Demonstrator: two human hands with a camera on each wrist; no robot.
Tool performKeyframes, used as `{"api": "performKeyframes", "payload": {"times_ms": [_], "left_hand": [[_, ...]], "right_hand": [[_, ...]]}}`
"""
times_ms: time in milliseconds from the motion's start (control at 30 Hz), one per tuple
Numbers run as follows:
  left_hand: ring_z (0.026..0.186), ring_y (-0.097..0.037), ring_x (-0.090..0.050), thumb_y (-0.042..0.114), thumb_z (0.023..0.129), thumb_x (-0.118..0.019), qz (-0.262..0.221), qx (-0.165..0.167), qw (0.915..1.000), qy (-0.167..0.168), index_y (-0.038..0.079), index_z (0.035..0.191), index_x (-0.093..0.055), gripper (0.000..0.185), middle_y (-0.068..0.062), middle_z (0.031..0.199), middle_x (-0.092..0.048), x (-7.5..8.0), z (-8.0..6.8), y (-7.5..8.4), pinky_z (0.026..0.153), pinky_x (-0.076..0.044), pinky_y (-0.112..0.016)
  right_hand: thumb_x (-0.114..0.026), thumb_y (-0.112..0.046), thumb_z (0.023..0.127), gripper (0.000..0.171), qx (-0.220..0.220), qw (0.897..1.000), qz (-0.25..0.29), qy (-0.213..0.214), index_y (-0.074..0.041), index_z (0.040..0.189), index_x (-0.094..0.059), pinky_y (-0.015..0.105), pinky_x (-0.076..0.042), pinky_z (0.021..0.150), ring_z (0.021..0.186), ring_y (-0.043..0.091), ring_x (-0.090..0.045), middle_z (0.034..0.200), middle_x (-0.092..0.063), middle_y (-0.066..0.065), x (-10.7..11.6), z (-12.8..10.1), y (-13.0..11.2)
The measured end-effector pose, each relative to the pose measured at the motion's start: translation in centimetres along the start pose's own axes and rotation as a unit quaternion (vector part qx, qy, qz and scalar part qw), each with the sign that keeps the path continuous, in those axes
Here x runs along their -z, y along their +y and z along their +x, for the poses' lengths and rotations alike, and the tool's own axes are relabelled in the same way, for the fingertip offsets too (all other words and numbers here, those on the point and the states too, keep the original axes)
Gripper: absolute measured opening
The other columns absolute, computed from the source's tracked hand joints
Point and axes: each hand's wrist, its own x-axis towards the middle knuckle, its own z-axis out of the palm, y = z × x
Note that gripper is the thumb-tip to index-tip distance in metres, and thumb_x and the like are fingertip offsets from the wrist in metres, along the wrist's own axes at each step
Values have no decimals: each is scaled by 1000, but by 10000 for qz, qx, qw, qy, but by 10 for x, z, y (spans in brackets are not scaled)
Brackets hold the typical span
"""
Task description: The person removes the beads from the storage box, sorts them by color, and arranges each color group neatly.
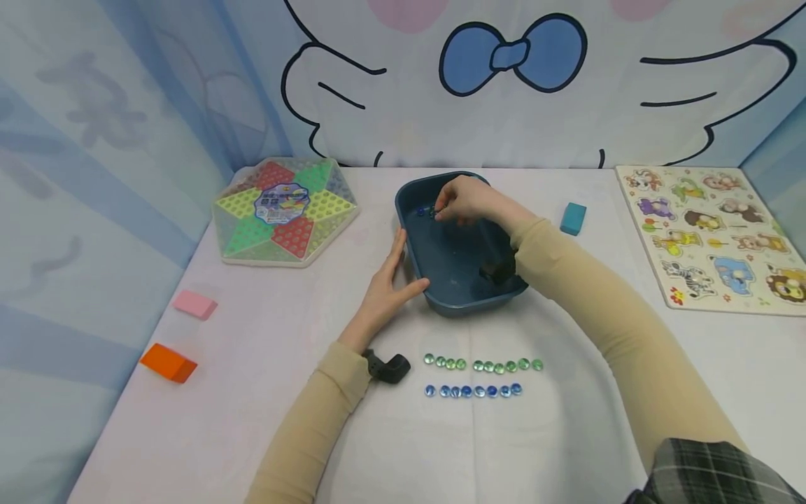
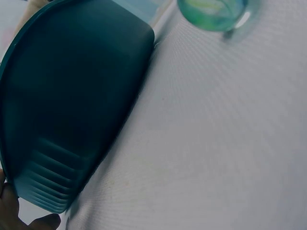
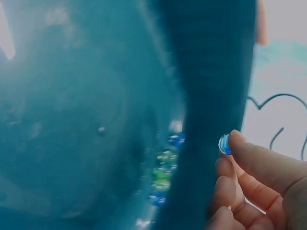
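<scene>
One blue marble [image 3: 224, 144] is pinched in the grip of the right hand [image 1: 469, 201], at the far end of the bin [image 1: 469, 306]. The blue row [image 1: 479, 392] runs left-to-right on the counter [image 1: 378, 448], nearer the person. The left hand [image 1: 387, 283], closer to that row, rests straight-fingered against the bin. Hexagonal board label [image 1: 281, 204]: lettering illegible.

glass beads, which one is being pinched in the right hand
The blue bead between the right hand's thumb and finger; the others lie in the green row or blue row on the table, or inside the basin.
</scene>
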Motion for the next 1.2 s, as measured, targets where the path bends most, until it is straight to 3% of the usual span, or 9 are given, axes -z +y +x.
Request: {"api": "performKeyframes", "payload": {"times_ms": [167,633,1000,1200], "left_hand": [[143,-23,-10,16,89,-61,-19,40,10000,-31,17,150,-4,84,-2,157,0,3,-8,24,116,-14,-43],[143,-22,-10,14,89,-60,27,64,10000,-18,18,150,-4,84,1,156,1,3,-9,24,116,-13,-42],[143,-23,-11,15,88,-61,24,100,9999,28,16,150,-5,84,0,156,0,2,-10,25,116,-14,-43],[143,-23,-11,28,88,-63,-35,-3,10000,21,17,150,-6,85,0,156,-1,4,-10,24,116,-14,-42]], "right_hand": [[-65,-23,87,23,88,9999,95,0,-7,103,-64,27,-50,56,60,15,-55,82,-62,7,7,-10,-10],[-65,-26,86,25,331,9983,479,-8,-9,105,-64,31,-48,59,67,22,-56,83,-63,8,18,-47,-8],[-65,-25,87,21,409,9977,536,6,-11,102,-64,39,-48,62,64,23,-53,76,-59,5,9,-79,1],[-66,-21,86,20,465,9967,666,38,-9,102,-64,36,-48,60,65,25,-54,76,-59,6,3,-98,9]]}}
